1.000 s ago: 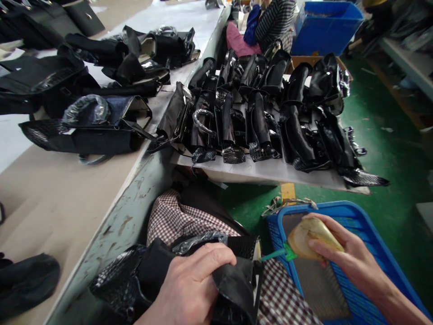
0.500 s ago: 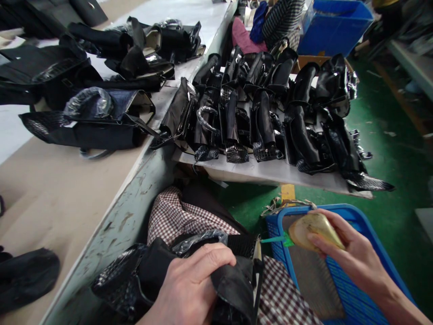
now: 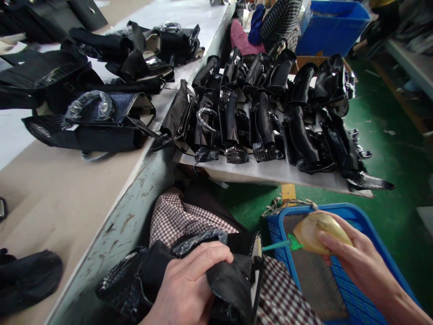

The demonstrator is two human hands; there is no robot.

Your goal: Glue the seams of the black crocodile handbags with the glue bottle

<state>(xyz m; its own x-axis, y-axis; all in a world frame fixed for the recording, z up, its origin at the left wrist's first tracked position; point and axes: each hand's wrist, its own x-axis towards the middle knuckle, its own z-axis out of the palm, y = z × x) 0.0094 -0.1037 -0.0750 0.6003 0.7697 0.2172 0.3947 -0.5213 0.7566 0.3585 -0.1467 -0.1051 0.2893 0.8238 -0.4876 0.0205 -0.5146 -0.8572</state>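
My left hand [image 3: 191, 275] grips a black handbag [image 3: 233, 284] lying across my lap, its fingers curled over the dark panel. Clear plastic wrap covers the bag's handle [image 3: 199, 239]. In my right hand [image 3: 352, 253] is a yellowish, translucent squeeze bottle [image 3: 320, 232] with a green collar and a thin green nozzle [image 3: 275, 246]. The nozzle points left, and its tip is at the pale open edge of the bag's right end. Whether the tip touches that edge I cannot tell.
A blue plastic basket [image 3: 280, 225] stands below my right hand. Ahead, several black handbags [image 3: 264, 126] crowd a low white table [image 3: 216, 171]. More bags [image 3: 98, 131] lie on the worktable [image 3: 91, 189] at left. Beyond sit a blue bin [image 3: 333, 29] and a person in striped sleeves [image 3: 282, 22].
My right hand has shifted slightly right with the squeeze bottle, and more of the nozzle shows. My left hand stays on the handbag, almost unmoved.
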